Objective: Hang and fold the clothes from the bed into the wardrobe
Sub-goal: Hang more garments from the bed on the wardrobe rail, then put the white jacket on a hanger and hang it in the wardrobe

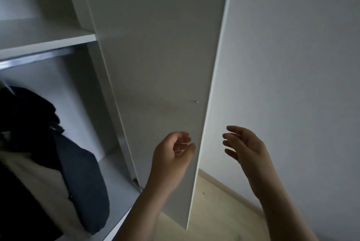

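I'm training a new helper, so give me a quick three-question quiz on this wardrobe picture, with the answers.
1. True or false: the left hand holds a garment.
2. The dark clothes hang: A) above the shelf, B) under the rail, C) on the floor.
3. Which hand is on the wall side of the open door?
Key: 1 false; 2 B; 3 the right hand.

Dark and cream clothes (pixel 81 182) hang under the wardrobe rail (pixel 39 57).
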{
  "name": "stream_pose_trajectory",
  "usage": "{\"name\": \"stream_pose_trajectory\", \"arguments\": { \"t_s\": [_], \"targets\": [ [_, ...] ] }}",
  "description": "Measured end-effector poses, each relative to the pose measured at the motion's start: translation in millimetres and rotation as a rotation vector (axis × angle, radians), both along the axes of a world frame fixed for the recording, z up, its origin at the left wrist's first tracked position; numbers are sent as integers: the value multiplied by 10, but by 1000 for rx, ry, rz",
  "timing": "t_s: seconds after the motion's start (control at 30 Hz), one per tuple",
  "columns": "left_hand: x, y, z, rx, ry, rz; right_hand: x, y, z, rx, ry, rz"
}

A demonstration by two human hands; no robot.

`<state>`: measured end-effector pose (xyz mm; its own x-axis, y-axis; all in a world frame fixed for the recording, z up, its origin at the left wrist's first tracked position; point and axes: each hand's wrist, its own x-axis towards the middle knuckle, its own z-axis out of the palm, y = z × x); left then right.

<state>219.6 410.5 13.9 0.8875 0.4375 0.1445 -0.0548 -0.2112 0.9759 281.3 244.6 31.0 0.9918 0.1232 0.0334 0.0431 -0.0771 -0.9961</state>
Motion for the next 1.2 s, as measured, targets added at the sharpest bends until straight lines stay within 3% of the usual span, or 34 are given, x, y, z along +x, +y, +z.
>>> {"name": "stream_pose_trajectory", "arguments": {
  "t_s": [0.33, 0.73, 1.0, 1.2],
  "targets": [
    [411, -984, -90, 27, 70, -274, 47, -1122, -214, -56, 19, -256],
    [1159, -1312, -190, 102, 52, -689, -110, -1405, -448, -10, 114, -710],
    [817, -2281, -201, 49, 105, -1059, -1094, -2010, -390, 26, 100, -1134],
    [187, -3120, -110, 126, 28, -1295, -2053, -2500, -328, 24, 89, -1331]
  ]
}}
